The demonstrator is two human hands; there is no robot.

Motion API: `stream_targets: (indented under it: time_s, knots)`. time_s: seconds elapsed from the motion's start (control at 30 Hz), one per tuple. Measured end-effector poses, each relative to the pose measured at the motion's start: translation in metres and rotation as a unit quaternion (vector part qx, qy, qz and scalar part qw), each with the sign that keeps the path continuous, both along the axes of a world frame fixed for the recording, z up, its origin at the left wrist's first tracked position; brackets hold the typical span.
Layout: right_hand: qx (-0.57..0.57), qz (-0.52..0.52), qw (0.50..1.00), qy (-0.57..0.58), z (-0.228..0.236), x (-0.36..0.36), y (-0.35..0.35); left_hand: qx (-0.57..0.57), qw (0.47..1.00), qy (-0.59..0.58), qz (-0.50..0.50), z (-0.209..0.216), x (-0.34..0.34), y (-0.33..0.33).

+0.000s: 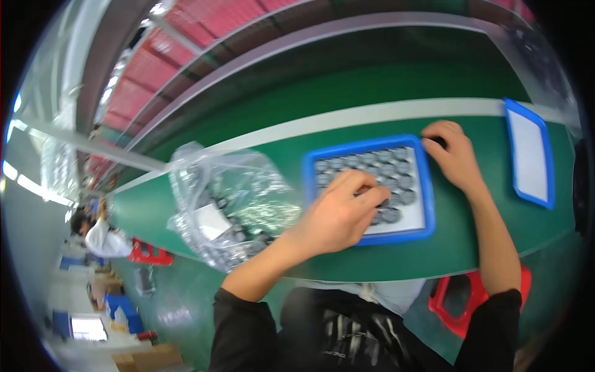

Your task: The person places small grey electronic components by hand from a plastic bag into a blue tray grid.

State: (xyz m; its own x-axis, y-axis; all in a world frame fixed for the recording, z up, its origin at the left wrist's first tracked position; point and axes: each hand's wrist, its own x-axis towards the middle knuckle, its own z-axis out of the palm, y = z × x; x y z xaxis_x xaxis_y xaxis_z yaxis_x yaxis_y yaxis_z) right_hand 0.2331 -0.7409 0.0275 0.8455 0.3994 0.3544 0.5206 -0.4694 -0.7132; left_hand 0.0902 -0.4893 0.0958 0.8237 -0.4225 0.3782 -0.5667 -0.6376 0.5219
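Note:
A blue-rimmed tray (pixel 429 214) with a white bottom lies on the green table, holding rows of small dark round parts (pixel 387 170). My left hand (pixel 344 211) reaches over the tray from its lower left. Its thumb and fingers close in a pinch on a dark round part (pixel 385 201) among the others; the fingers partly cover it. At the tray's far right corner, my right hand (pixel 455 155) rests by the rim with curled fingers. Something dark shows between its thumb and forefinger, too small to name.
Left of the tray lies a clear plastic bag (pixel 248 192) with dark parts and a white label (pixel 212 222). A second blue-rimmed tray (pixel 532 155) stands at the right. A pale ledge (pixel 372 113) runs behind. Red stools (pixel 455 310) are below; a person (pixel 105 239) sits far left.

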Motion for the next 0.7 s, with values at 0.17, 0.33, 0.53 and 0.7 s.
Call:
stream_targets:
  time_s: [0.17, 0.33, 0.53, 0.7]
  knots:
    - [0.004, 0.001, 1.000, -0.006, -0.006, 0.007, 0.007, 0.033, 0.998, 0.032, -0.032, -0.002, 0.019, -0.039]
    - [0.011, -0.019, 1.000, 0.015, -0.006, 0.002, 0.002, 0.062, 0.994, 0.023, -0.081, -0.016, 0.022, -0.057]
    - [0.019, -0.018, 0.999, 0.032, -0.007, 0.000, 0.001, 0.138, 0.986, 0.053, -0.074, -0.023, 0.027, -0.060]
    - [0.022, -0.013, 0.999, 0.031, -0.007, -0.001, 0.002, 0.136, 0.987, 0.056, -0.068, -0.017, 0.028, -0.057]
